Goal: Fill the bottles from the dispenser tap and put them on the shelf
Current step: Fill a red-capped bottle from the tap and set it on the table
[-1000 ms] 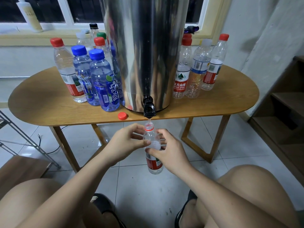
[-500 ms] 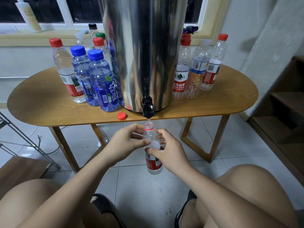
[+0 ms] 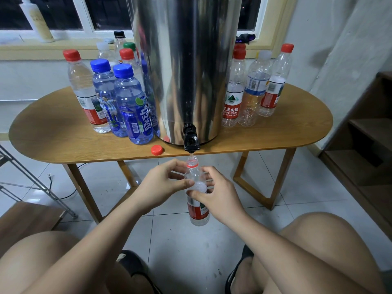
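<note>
Both hands, left hand [image 3: 163,183] and right hand [image 3: 220,198], are gripping the bottle [image 3: 196,200] under the tap [image 3: 191,142]; thin plastic, probably getting heavier, so squeezing gently mid-body.

**What We Cannot See**

The top of the big dispenser [image 3: 186,71] is cut off by the picture's top edge. So is the top of a white bottle [image 3: 39,24] on the windowsill. Behind the bottles on the right, one red cap [image 3: 239,47] peeks out, and the rest of that bottle is hidden. The left hand [image 3: 163,185] and right hand [image 3: 222,196] wrap round the held bottle [image 3: 198,211] and cover its middle. The shelf [image 3: 364,145] runs off the right edge. A dark thing [image 3: 246,38] on the windowsill may be cloth. The small label print is too tiny to read.
</note>
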Tool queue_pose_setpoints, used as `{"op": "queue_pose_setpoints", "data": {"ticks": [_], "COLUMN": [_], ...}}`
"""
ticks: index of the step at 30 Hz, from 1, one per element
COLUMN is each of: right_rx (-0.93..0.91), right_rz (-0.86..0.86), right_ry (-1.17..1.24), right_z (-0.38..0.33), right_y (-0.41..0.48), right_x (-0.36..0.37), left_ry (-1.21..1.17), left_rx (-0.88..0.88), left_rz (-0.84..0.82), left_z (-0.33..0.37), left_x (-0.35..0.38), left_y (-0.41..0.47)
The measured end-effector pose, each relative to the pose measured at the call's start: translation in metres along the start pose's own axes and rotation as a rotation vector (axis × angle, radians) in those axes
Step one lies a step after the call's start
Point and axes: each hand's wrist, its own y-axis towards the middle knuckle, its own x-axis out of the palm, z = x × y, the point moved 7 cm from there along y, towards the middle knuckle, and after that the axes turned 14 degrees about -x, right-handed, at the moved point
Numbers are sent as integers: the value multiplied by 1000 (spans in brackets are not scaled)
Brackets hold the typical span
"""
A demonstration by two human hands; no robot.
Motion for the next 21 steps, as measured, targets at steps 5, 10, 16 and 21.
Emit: {"op": "queue_pose_setpoints", "data": {"ticks": [5, 10, 16, 21], "right_rx": [1, 5, -1, -14], "right_rz": [3, 1, -10, -45], "right_ry": [3, 6, -19, -45], "right_z": [0, 1, 2, 2], "right_y": [0, 0, 1, 3], "right_x": [-1, 0, 1, 3], "left_ry": [5, 11, 16, 5], "left_rx": [-2, 3, 3, 6], "left_rz": [1, 8, 12, 1], "left_z": [1, 1, 2, 5], "left_x": [0, 0, 1, 0], "left_y": [0, 0, -1, -2]}}
